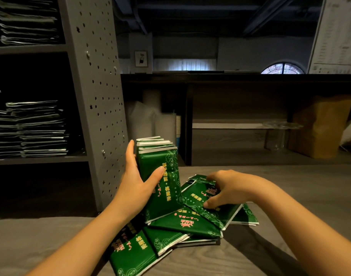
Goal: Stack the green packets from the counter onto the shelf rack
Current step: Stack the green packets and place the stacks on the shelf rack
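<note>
The grey wood-grain counter (310, 180) carries a loose, overlapping heap of green packets (190, 224), lying flat just right of the shelf rack (99, 96) and its perforated upright. Left of that upright, a lower shelf (41, 159) holds a flat stack (37, 128) of packets, dim but probably the same kind. An upper stack (27, 22) sits on the shelf above.
</note>
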`<control>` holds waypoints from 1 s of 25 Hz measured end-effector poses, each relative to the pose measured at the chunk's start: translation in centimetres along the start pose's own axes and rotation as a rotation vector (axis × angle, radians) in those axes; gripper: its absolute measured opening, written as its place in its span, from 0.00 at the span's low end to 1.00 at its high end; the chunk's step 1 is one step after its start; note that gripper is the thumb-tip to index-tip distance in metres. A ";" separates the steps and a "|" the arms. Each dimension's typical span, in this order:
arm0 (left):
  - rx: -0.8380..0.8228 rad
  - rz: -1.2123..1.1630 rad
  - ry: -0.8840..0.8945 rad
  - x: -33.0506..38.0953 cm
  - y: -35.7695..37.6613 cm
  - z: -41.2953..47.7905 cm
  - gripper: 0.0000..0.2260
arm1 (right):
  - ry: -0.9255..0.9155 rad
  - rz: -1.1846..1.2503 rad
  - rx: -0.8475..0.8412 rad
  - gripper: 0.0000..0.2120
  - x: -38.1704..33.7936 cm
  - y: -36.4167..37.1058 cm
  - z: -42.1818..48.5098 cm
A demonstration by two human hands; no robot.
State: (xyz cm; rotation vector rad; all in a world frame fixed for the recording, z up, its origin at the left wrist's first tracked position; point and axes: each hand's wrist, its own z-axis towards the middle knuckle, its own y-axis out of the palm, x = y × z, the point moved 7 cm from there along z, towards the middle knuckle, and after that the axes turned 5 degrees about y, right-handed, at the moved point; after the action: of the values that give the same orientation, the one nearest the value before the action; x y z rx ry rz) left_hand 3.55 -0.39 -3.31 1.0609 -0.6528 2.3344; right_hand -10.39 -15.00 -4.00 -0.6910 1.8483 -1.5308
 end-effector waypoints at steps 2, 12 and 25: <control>-0.004 -0.009 -0.010 -0.5 0.2 0.1 0.37 | -0.025 0.046 0.000 0.38 -0.3 0.0 -0.1; 0.058 -0.075 -0.073 -1.3 -0.3 0.6 0.31 | -0.097 0.566 0.151 0.09 0.5 -1.2 1.2; 0.188 0.008 -0.200 -2.5 -1.2 0.4 0.37 | -0.375 0.879 0.344 0.13 -3.7 -2.1 -0.7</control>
State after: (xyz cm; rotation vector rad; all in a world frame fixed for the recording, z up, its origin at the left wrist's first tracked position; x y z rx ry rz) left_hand 5.97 -0.26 -4.82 1.3911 -0.5165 2.3519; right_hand -8.51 -12.22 -1.30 0.0306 1.2770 -0.9913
